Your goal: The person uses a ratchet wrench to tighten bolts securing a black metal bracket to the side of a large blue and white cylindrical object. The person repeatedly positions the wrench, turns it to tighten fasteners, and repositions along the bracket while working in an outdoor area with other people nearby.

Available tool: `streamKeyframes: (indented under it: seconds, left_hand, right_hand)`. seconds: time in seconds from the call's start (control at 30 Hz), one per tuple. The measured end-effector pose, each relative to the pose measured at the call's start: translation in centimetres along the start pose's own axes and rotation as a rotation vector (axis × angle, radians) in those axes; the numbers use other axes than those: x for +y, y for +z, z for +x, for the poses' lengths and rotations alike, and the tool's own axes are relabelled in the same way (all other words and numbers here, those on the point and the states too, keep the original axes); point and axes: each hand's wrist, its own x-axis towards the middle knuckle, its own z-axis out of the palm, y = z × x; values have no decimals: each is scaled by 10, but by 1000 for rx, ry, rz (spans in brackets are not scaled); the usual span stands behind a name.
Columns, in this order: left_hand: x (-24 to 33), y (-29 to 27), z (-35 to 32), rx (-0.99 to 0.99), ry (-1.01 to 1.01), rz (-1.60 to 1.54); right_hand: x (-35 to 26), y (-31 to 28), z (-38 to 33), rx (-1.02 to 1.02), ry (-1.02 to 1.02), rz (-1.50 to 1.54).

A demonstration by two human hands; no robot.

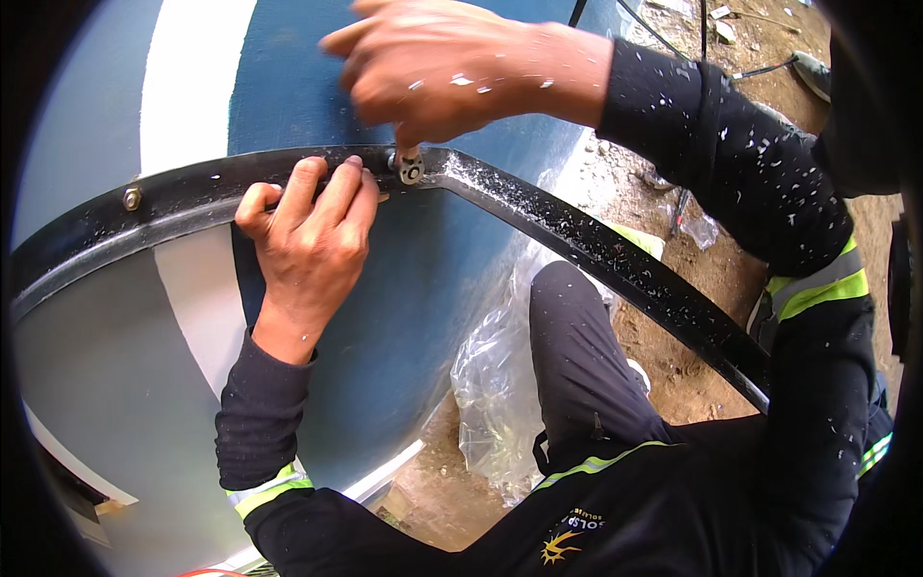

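Observation:
A curved black metal rail (596, 245) crosses in front of a blue, white and grey painted surface (370, 317). My left hand (317, 216) is closed over the rail, fingers bent on its upper face and the thumb mostly hidden. Just right of those fingers, the round head of a ratchet wrench (411, 171) sits against the rail. Above it, my right hand (428, 67) is blurred and curled, its thumb reaching down to the wrench head. The wrench's handle is hidden by that hand. Farther left, a bolt with a nut (132, 199) stands on the rail.
White flakes dot the rail's right arm and my right sleeve. Crumpled clear plastic (495, 375) lies beside my bent knee (577, 337). Dirt ground (673, 370) shows at the right, with dark cables (704, 34) and a shoe (813, 75) at the upper right.

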Motion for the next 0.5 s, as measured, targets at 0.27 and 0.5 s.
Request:
streamKeyframes:
  seconds: [0.27, 0.5]
  left_hand:
    - [-2, 7, -4, 57, 9, 11]
    - [-2, 6, 0, 72, 12, -22]
  right_hand:
    - [37, 43, -26, 97, 7, 142]
    - [-15, 89, -79, 158, 715, 492]
